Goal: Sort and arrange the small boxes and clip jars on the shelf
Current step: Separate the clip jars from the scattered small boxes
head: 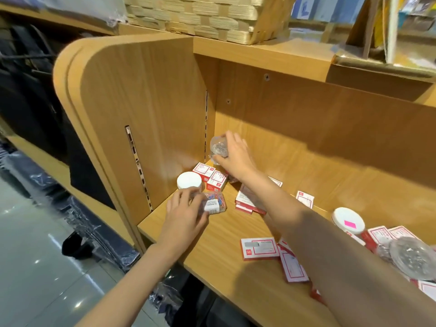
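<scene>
Two clip jars (219,147) (212,204) sit gripped, one within each hand's fingers (230,138) (186,197).

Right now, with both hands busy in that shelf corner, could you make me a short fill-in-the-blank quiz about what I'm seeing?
1. The right hand holds a clear clip jar near the shelf's back ____ corner.
2. The left hand grips a packet of ____ clips.
3. The jar lid at the right carries a ____ sticker.

Missing words: left; coloured; pink
</scene>
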A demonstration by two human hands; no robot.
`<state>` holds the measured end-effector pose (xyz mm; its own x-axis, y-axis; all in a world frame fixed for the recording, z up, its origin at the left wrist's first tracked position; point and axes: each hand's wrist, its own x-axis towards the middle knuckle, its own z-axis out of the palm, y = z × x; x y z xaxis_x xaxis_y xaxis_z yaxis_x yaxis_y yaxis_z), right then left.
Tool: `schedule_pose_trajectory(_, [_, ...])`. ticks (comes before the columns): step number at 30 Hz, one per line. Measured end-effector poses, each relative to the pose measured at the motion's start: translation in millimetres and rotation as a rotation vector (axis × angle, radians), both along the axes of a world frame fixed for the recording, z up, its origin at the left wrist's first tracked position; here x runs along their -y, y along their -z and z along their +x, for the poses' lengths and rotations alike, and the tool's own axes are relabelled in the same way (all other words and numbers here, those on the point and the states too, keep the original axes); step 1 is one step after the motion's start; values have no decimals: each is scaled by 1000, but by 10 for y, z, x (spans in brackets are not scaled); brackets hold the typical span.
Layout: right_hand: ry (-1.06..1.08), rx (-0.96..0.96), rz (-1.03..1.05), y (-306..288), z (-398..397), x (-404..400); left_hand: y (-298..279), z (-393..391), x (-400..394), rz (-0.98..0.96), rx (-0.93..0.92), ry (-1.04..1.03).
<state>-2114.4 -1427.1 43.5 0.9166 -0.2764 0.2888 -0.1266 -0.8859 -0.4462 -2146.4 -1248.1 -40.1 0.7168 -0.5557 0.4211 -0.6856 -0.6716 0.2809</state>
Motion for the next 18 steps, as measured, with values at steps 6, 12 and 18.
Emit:
schedule_pose_trajectory(6, [66, 19, 156, 201, -20, 68, -4, 22, 0, 13, -18, 20])
schedule_pose_trajectory(12, [88, -84, 22, 77, -731, 576, -66, 39, 61, -130, -23, 116])
schedule_pose_trajectory(18, [-82, -399, 58, 234, -1258, 694, -92, -16, 494, -64, -78, 255])
